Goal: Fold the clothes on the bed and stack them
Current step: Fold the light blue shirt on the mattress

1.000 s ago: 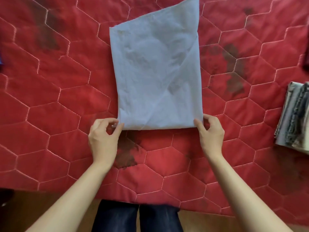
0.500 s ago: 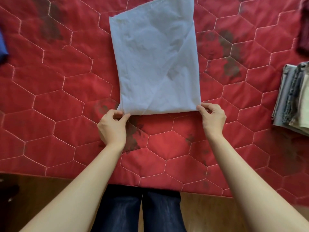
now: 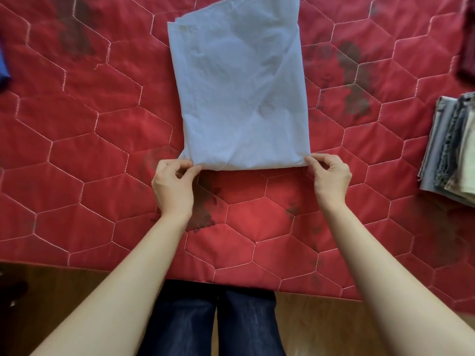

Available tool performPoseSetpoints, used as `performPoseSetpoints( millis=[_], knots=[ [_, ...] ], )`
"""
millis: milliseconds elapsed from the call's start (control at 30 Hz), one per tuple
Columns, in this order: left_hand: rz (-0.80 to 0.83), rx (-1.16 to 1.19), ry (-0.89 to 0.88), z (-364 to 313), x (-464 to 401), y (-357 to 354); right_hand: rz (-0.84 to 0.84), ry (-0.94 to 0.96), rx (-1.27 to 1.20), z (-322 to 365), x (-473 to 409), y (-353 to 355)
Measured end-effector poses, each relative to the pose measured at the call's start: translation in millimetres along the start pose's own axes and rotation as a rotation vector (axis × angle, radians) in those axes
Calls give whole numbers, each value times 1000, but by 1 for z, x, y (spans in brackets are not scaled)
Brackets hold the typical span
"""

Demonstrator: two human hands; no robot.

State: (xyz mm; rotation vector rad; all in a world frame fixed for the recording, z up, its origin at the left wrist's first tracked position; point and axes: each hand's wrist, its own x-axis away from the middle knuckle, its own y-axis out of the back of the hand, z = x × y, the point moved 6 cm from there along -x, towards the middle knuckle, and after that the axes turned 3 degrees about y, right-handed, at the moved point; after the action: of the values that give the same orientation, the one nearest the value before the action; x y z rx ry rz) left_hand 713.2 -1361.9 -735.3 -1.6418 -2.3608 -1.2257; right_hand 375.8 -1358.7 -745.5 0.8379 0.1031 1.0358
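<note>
Folded cloth mid-bed, hands at near corners, stack far right

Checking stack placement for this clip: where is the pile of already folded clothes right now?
In the head view the folded pile sits at the right edge of the red quilt, right of the light blue garment and beyond the right hand.

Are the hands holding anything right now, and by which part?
Yes: the light blue garment. The left hand pinches its near left corner, the right hand its near right corner.
</note>
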Motion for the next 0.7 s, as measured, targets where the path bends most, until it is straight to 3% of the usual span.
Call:
performPoseSetpoints(
  millis=[200, 400, 700],
  knots=[
    [-7, -24, 15, 18, -17, 27, 29, -33, -34, -8, -6, 10],
    [148, 36, 16, 29, -16, 28, 130, -39, -22, -14, 3, 3],
    [144, -47, -15, 27, -25, 23, 83, -50, 5, -8, -4, 3]
  ],
)
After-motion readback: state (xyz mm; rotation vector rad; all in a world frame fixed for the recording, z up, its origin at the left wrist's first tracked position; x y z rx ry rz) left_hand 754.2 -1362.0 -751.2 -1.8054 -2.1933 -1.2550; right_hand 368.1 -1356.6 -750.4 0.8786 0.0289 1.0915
